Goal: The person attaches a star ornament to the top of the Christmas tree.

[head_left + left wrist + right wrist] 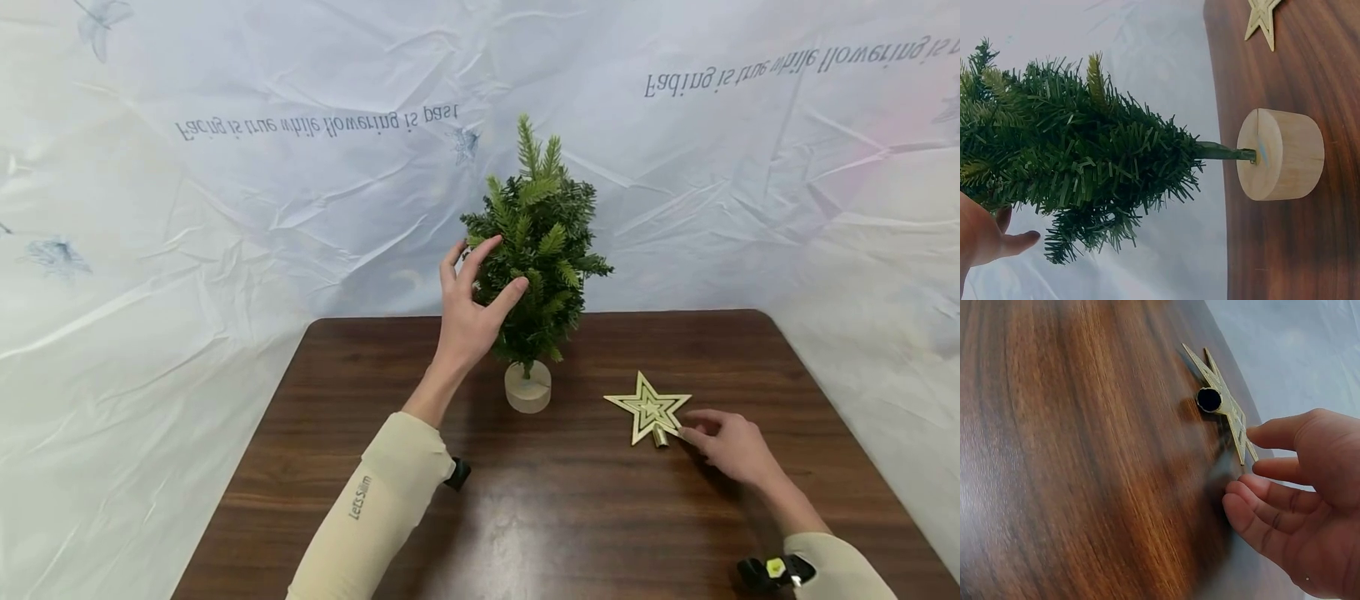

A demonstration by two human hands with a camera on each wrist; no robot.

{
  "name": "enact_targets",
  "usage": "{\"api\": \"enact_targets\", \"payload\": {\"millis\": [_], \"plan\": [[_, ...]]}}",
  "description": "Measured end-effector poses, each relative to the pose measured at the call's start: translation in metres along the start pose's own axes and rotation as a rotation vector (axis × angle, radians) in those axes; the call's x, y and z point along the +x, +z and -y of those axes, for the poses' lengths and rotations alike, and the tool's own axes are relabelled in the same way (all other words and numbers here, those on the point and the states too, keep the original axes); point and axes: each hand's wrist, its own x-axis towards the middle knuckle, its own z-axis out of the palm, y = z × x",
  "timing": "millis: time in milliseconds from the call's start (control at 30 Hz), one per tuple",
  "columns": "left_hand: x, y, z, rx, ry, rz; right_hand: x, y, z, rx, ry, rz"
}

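A small artificial Christmas tree (pixel 536 258) stands upright on a round wooden base (pixel 528 387) near the table's back edge. My left hand (pixel 468 308) is raised at the tree's left side, thumb and fingers spread apart by the branches; the left wrist view shows its thumb apart from the needles. To the right of the tree, a gold star tree topper (pixel 648 408) lies on the table, its round socket (pixel 1209 399) facing the right wrist camera. My right hand (pixel 731 446) pinches the star's near right point between thumb and finger.
The dark wooden table (pixel 570 508) has rounded back corners. A pale, creased printed sheet (pixel 360 200) hangs behind it and along both sides. Black wrist devices show at the left sleeve (pixel 375 500) and the right sleeve (pixel 840 567).
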Motion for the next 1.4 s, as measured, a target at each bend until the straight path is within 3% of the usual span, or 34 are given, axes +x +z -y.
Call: {"api": "enact_targets", "payload": {"millis": [433,1000,1133,1400], "plan": [[0.004,0.002,0.004,0.021,0.036,-0.006,0.01,0.005,-0.003,0.121,0.019,0.0],[0.004,0.003,0.006,-0.021,0.04,0.019,0.011,0.006,0.001,0.178,0.075,0.017],[0.003,0.004,0.005,-0.041,0.035,0.018,0.01,0.006,-0.001,0.273,0.099,0.046],[0.002,0.004,0.003,-0.043,0.019,0.011,0.008,0.007,-0.006,0.568,0.145,0.05]]}}
